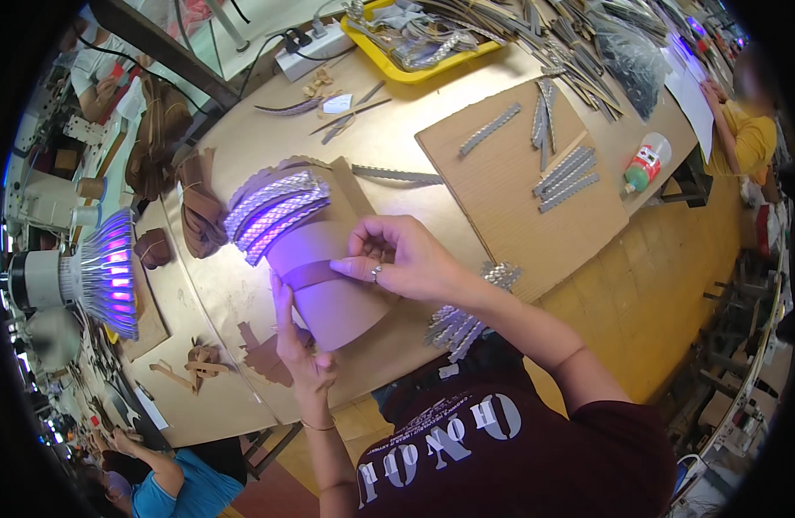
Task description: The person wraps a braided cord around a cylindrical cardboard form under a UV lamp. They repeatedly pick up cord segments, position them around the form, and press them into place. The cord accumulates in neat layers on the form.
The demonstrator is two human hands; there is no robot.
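Note:
A curved tan cardboard piece (341, 312) lies in front of me, with a dark brown strip (309, 275) across its middle. My right hand (404, 257) has its thumb on the right end of this strip, its other fingers curled in. At the cardboard's lower left edge my left hand (302, 350) grips it, the index finger stretched up toward the strip's left end and some fingers hidden. Silver woven-pattern strips (281, 207) lie side by side on the cardboard's far part, under violet light.
A finned lamp (108, 274) glows violet at left. Brown strip bundles (200, 205) lie beyond it. A cardboard sheet (492, 190) at right carries grey strips; more silver strips (456, 332) hang near my waist. A yellow tray (414, 71), a bottle (646, 164) and co-workers surround the table.

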